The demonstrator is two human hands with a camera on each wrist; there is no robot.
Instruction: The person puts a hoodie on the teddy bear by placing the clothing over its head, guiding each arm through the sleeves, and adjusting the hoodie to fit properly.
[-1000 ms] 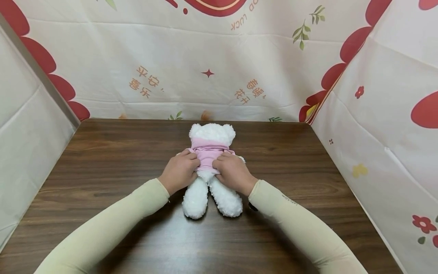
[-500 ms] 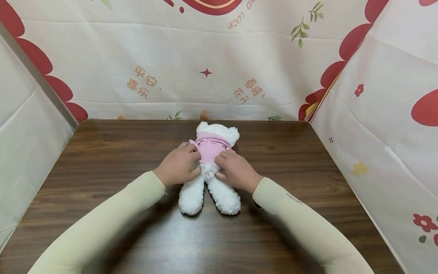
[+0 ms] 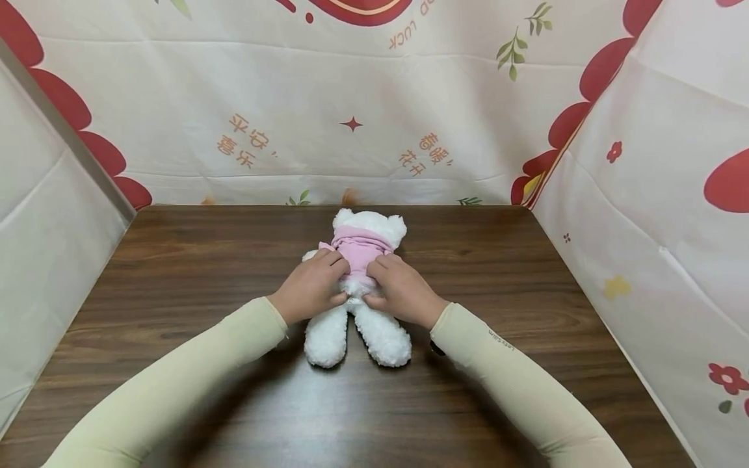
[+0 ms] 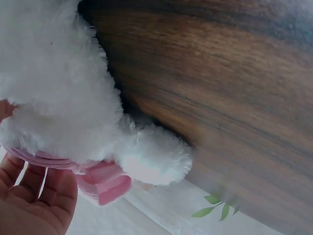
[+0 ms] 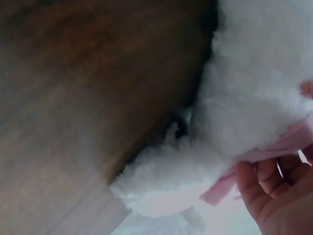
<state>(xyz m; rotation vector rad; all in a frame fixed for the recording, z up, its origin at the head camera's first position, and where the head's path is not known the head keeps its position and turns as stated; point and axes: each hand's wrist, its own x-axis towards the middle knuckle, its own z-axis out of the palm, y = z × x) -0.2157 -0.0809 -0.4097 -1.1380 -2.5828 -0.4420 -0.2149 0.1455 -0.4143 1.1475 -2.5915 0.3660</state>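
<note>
A white plush bear (image 3: 383,335) lies on the dark wooden table (image 3: 497,273), legs toward me, with no face showing. It wears a pink shirt (image 3: 357,257), rucked up around its upper body. My left hand (image 3: 310,286) pinches the shirt's lower left side with curled fingers. On the opposite side my right hand (image 3: 406,289) grips the fabric in the same way. Both thumbs lie near the white fur below the hem. In the left wrist view, one plush arm (image 4: 156,156) pokes out beside a pink sleeve (image 4: 105,183). Fingertips are partly hidden by cloth and fur.
A white printed cloth (image 3: 292,84) hangs behind the table's far edge. Similar cloth walls stand on the left (image 3: 52,214) and right (image 3: 661,214). Bare wood surrounds the bear.
The shirt's hem sits slightly higher, and the bear has tilted a little, its head shifting right. My left hand moved up to the sleeve area, then back in toward the hem.
</note>
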